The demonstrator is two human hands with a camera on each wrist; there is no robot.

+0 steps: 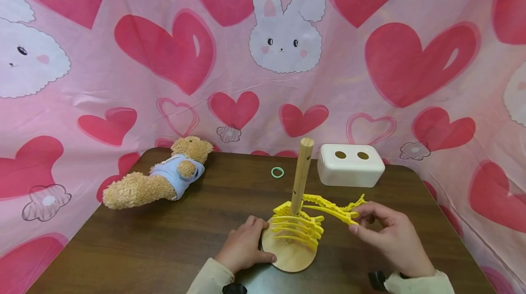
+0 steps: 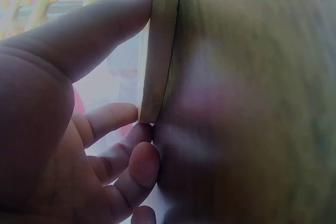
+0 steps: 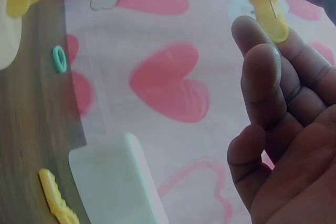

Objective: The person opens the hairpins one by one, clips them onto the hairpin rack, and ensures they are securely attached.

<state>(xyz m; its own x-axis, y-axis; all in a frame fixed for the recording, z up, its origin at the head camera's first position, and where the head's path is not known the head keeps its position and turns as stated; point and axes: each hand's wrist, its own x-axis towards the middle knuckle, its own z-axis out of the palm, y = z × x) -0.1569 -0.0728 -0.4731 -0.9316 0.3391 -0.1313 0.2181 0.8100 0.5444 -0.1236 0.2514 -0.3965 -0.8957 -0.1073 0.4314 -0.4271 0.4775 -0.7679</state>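
Note:
A wooden stand has an upright post (image 1: 302, 175) with small holes and a round base (image 1: 287, 262). Several yellow alligator hair clips (image 1: 297, 228) are gathered low around the post. My left hand (image 1: 245, 246) grips the base's left edge, thumb on top and fingertips against the rim (image 2: 163, 45). Between thumb and fingers, my right hand (image 1: 390, 234) pinches the handle end of another yellow alligator hair clip (image 1: 333, 209). Its two arms stand spread and point toward the post. One more yellow clip (image 3: 55, 198) lies on the table, partly cut off in the right wrist view.
At the back right of the brown table (image 1: 230, 184) stands a white box (image 1: 349, 173) with two round holes on top. A green ring (image 1: 277, 172) lies behind the post. A teddy bear (image 1: 164, 175) in a blue top lies at the left.

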